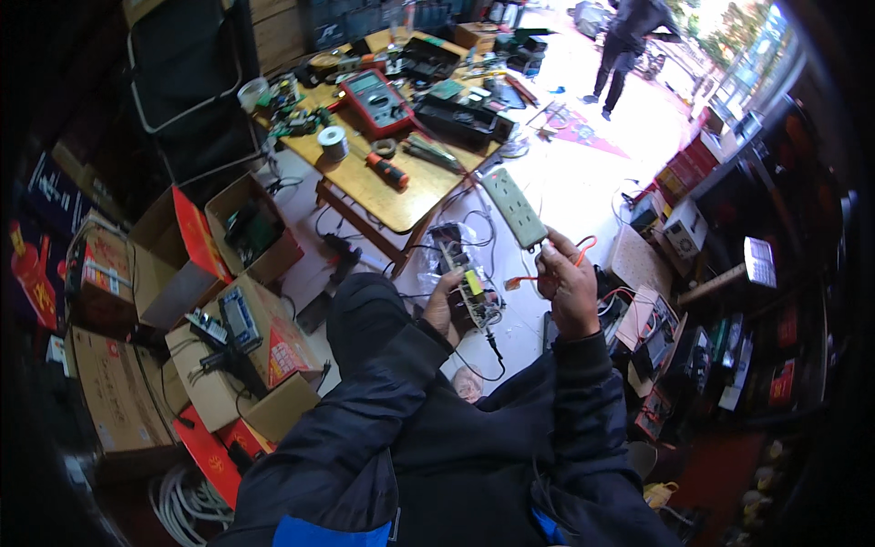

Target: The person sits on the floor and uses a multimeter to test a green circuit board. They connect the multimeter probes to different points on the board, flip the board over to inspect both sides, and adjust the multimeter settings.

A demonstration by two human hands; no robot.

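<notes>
My right hand (572, 294) is closed around the lower end of a grey-green power strip (516, 210), tilted with its socket face toward me. An orange wire (588, 248) loops out beside my fingers, and its other end sticks out to the left of them. Lower and to the left, my left hand (441, 306) grips the edge of a long, opened electronic unit with bare components (453, 252). A yellow block (474, 283) sits among its parts. A black cable (495, 345) hangs from the unit's lower end.
A wooden table (401, 208) ahead carries a red multimeter (375, 102), a solder spool (334, 142), an orange-handled tool (387, 170) and boards. Opened cardboard boxes (173, 264) crowd the left. Shelves of electronics line the right. A person (625, 47) stands far off at the doorway.
</notes>
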